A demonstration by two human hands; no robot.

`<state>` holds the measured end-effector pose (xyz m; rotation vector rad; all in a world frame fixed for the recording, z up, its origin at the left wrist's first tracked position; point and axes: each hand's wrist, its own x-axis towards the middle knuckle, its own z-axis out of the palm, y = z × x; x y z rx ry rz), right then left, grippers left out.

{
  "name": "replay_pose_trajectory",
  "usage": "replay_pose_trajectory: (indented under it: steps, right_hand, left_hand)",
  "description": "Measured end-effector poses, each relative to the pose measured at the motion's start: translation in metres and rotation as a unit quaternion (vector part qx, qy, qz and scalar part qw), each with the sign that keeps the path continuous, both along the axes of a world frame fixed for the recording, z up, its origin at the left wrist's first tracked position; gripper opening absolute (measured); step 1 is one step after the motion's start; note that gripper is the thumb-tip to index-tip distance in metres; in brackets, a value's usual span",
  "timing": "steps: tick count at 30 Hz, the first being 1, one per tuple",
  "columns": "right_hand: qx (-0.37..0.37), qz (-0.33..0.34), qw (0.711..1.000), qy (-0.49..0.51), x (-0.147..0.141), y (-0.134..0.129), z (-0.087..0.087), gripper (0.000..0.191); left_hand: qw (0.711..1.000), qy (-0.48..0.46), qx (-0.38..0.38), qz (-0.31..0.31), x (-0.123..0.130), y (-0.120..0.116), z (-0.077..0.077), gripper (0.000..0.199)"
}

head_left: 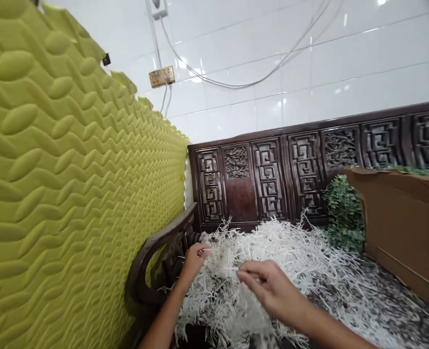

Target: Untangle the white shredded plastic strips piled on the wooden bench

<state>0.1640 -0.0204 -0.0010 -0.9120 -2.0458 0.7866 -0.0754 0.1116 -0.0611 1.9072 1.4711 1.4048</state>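
Note:
A large heap of thin white plastic-looking branches (283, 242) covers the bench seat in front of me. My left hand (194, 259) is at the heap's left edge, its fingertips closed on the end of a thin white stem. To the right and a little nearer, my right hand (270, 286) pinches another pale stem end between thumb and fingers. Between and below the hands hangs a blurred, greyish-white branch spray (243, 305). Whether both stems belong to this one spray cannot be made out.
A dark carved wooden bench back (239, 198) runs behind the heap, with a curved armrest (142, 261) at left. Yellow-green textured foam mats (84, 174) stand upright on the left. At right are a cardboard box (403, 228) and green artificial foliage (345, 213). A wall socket (161, 76) carries cables.

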Motion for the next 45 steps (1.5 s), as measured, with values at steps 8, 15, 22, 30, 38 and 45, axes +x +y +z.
replay_pose_trajectory:
  steps: [8, 15, 22, 30, 38, 45]
  right_hand:
    - [-0.01, -0.069, 0.997, -0.032, 0.04, 0.033, -0.019, 0.037]
    - [0.015, -0.031, 0.993, -0.109, 0.031, 0.018, -0.013, 0.035]
    - [0.087, -0.042, 0.982, -0.164, 0.022, 0.008, 0.0, 0.028]
    - [0.084, 0.161, 0.975, -0.124, -0.006, -0.04, 0.009, 0.019]
    - [-0.052, -0.076, 0.996, -0.022, 0.026, 0.025, -0.02, 0.029]
    - [-0.049, -0.089, 0.994, -0.037, 0.022, 0.031, -0.023, 0.03]
  left_hand:
    - [0.957, -0.018, -0.133, -0.255, 0.041, -0.049, 0.041, 0.061]
    - [0.954, 0.119, -0.069, -0.268, 0.065, -0.074, 0.054, 0.039]
    - [0.962, 0.055, -0.069, -0.259, 0.079, -0.054, 0.043, 0.043]
    - [0.993, -0.022, -0.107, 0.037, 0.016, -0.01, 0.018, 0.027]
    - [0.976, 0.005, -0.198, -0.085, 0.019, -0.031, 0.015, 0.052]
    - [0.947, 0.13, -0.149, -0.255, 0.058, -0.063, 0.053, 0.04]
